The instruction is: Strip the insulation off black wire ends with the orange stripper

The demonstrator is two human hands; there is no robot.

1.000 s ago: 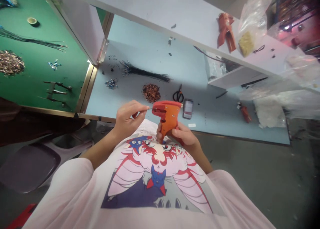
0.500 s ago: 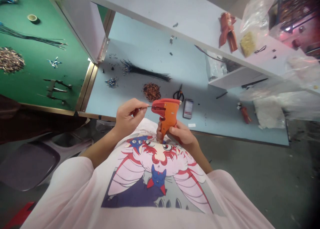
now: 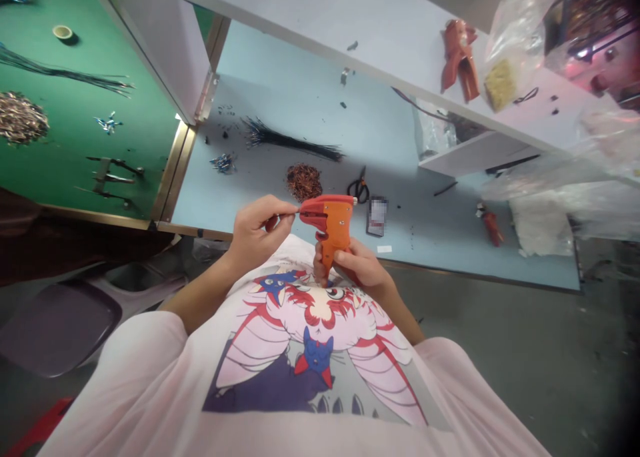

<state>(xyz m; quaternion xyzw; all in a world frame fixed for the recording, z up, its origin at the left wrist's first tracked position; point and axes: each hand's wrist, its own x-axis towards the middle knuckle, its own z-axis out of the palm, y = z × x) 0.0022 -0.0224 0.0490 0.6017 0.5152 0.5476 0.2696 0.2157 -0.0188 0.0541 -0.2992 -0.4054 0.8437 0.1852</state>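
My right hand (image 3: 361, 267) is closed round the handles of an orange wire stripper (image 3: 330, 225), held upright in front of my chest. My left hand (image 3: 257, 230) pinches a thin dark wire (image 3: 293, 211) whose end goes into the stripper's jaws on its left side. Both hands hover just in front of the near edge of the light-blue bench (image 3: 310, 110).
On the bench lie a bundle of black wires (image 3: 290, 140), a pile of copper strands (image 3: 303, 180), scissors (image 3: 357, 189) and a phone (image 3: 376, 216). A second orange tool (image 3: 457, 60) lies on the white shelf (image 3: 350, 24). A green table (image 3: 75, 124) with wires and pliers stands left.
The stripper's jaws have shifted slightly left toward my left hand, and the wire sits deeper in them. Both hands stay in almost the same place.
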